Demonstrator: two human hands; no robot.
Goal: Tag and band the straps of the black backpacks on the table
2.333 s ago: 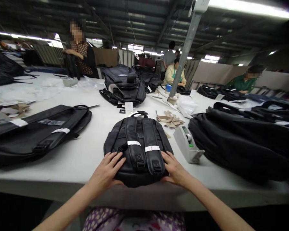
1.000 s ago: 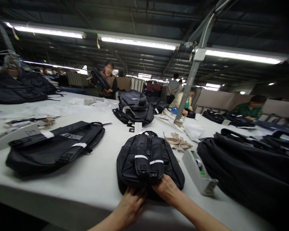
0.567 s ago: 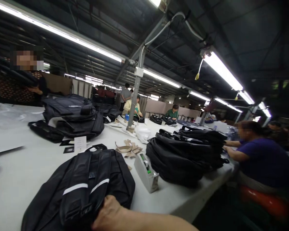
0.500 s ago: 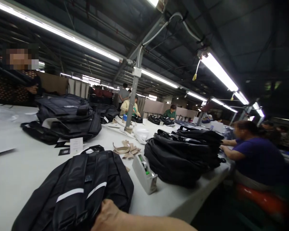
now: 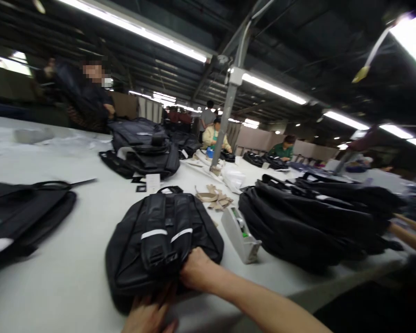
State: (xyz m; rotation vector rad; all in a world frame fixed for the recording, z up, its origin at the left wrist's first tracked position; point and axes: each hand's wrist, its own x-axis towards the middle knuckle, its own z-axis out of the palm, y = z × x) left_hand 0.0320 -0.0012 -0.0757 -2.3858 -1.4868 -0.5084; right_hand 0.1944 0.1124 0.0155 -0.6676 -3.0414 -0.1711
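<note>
A black backpack (image 5: 128, 249) lies on the white table in front of me, its shoulder straps facing up, each crossed by a pale stripe. My right hand (image 5: 198, 270) is closed at the backpack's lower right side, by the strap; its fingertips are hidden against the fabric. At the near bottom edge of the backpack is my left hand (image 5: 149, 312), slightly blurred, fingers stretched out against the bag and thumb apart. Just right of the backpack stands a grey tape dispenser (image 5: 241, 238) with green inside.
Another black backpack (image 5: 31, 212) lies at left. Stacked bags stand behind (image 5: 142, 143) and at right (image 5: 308, 217). Tan strips (image 5: 215, 198), a white tag (image 5: 153, 183) and clear plastic (image 5: 55, 138) lie about. A metal post (image 5: 225, 125) rises from the table. Several co-workers are around.
My view has swung left, bringing the left-hand backpack into sight. My left hand has come into view at the bag's near edge. The co-worker at left has raised a dark bag.
</note>
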